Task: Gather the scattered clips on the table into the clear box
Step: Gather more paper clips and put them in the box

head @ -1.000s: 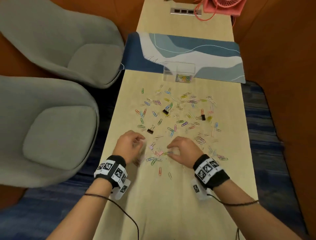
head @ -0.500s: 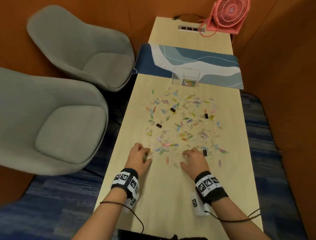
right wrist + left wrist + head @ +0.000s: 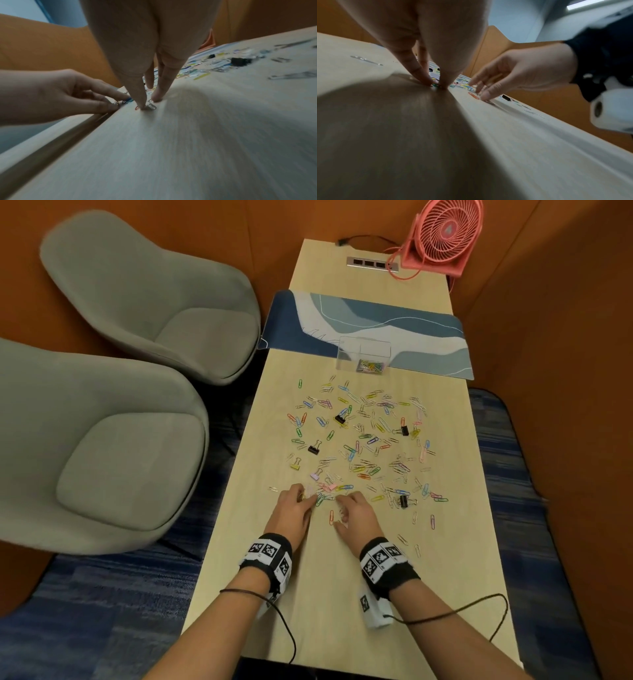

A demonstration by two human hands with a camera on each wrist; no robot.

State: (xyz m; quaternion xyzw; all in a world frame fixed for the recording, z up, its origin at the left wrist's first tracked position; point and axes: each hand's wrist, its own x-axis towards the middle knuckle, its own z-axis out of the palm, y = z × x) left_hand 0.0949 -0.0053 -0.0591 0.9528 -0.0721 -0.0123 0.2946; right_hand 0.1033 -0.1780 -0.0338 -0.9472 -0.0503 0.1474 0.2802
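Coloured paper clips (image 3: 363,440) and a few black binder clips (image 3: 313,448) lie scattered across the middle of the pale wooden table (image 3: 325,611). The clear box (image 3: 346,350) stands at the far end of the spread, a small heap of clips in its right corner. Both hands work the near edge of the pile. My left hand (image 3: 308,497) pinches a green clip (image 3: 436,85) between thumb and finger against the table, with other clips bunched in its curled fingers. My right hand (image 3: 340,510) has thumb and finger down on a silver clip (image 3: 151,106), an orange clip (image 3: 331,517) beside it.
A blue and white mat (image 3: 428,337) lies under the box. Behind it are a socket strip (image 3: 371,264) and a pink fan (image 3: 445,234). Two grey armchairs (image 3: 120,440) stand close along the table's left edge. An orange wall runs along the right.
The two hands have drawn closer together at the near edge of the pile, the right one shifting left. The head view has tilted up, bringing the fan into sight.
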